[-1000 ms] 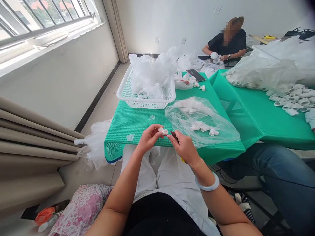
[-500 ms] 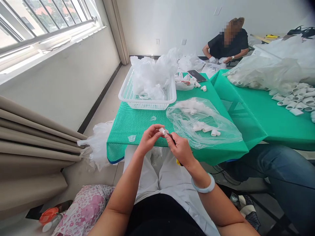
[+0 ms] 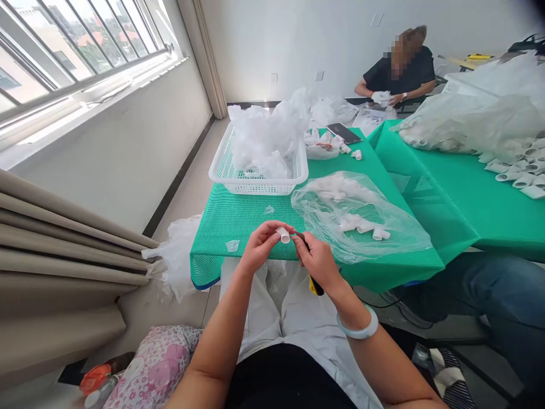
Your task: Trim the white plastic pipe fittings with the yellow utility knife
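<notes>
My left hand (image 3: 264, 243) pinches a short white plastic pipe fitting (image 3: 284, 236) between thumb and fingers, its round opening facing me. In my right hand (image 3: 318, 257) is a slim dark tool (image 3: 317, 287) with a black and yellow handle. Its front end points at the fitting's right side; whether it touches cannot be made out. Both hands are over the near edge of the green-covered table (image 3: 251, 218). Just right of them lies a clear plastic bag (image 3: 383, 213) with several white pipe fittings (image 3: 380, 234) in it.
A white basket (image 3: 261, 187) full of crumpled plastic bags stands behind my hands. Beyond it are more fittings (image 3: 356, 154) and a dark flat device (image 3: 344, 133). Fittings are piled on the right table (image 3: 451, 199). A co-worker (image 3: 400, 74) sits at the back; someone's knee (image 3: 460, 284) is at right.
The fitting has turned in my left hand, so its opening now faces me. My right hand has drawn slightly down and right, showing more of the tool's handle. The view has shifted a little.
</notes>
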Motion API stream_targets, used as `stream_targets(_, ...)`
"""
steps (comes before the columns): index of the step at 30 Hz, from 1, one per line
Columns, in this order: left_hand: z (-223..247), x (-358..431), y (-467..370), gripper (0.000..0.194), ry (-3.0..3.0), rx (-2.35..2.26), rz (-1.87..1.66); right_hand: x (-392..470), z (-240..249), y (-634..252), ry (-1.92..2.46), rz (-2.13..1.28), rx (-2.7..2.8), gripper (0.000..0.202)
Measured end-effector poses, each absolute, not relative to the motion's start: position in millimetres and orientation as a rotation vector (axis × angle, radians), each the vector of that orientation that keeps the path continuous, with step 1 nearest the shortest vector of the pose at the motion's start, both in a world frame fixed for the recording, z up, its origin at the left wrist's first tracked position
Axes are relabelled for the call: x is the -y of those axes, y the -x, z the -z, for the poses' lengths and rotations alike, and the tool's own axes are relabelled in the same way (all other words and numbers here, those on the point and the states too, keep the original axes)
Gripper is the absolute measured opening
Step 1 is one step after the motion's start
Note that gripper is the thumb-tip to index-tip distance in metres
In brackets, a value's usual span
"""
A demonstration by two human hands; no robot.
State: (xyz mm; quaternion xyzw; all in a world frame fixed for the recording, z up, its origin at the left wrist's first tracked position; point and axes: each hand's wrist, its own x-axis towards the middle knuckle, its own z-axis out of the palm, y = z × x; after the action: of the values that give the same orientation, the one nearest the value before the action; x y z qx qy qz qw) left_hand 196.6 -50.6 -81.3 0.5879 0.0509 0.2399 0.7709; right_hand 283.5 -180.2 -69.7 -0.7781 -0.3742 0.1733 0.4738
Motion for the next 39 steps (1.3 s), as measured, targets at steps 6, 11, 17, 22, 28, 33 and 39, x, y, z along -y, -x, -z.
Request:
stream_targets(6, 82.5, 50.7, -196.9, 0.022, -1.300, -0.119, -0.513, 172.4, 62.8, -300.0, 1.843, -0.594, 0.822, 0.040)
stream_targets(11, 80.7, 51.8, -199.3, 0.026, -1.318, -0.196, -0.530, 146.7, 67.5, -331.3, 2.013, -0.431, 0.839, 0.029)
stream_targets(17, 85.1, 53.6, -203.4, 0.035, -1.296, -0.345, -0.584, 130.3, 71.4, -348.4, 2.163, 0.115, 1.017, 0.035)
stream_targets(22, 88.9, 53.8, -205.1, 0.037, -1.293, -0.360, -0.624, 155.2, 56.2, -329.5, 2.019, 0.107, 0.977, 0.045)
stream_targets(28, 86.2, 54.1, -204.7, 0.035, -1.276, -0.336, -0.650, 161.1, 58.8, -300.8, 1.803, -0.039, 0.857, 0.043)
stream_targets(33, 83.1, 47.6, -200.4, 0.034, -0.990, -0.286, -0.615, 138.2, 73.0, -294.9, 1.496, -0.465, 0.709, 0.053)
stream_targets(39, 72.7, 53.4, -210.7, 0.044, -0.704, -0.430, -0.776, 120.1, 68.9, -281.3, 1.465, -0.382, 0.672, 0.056)
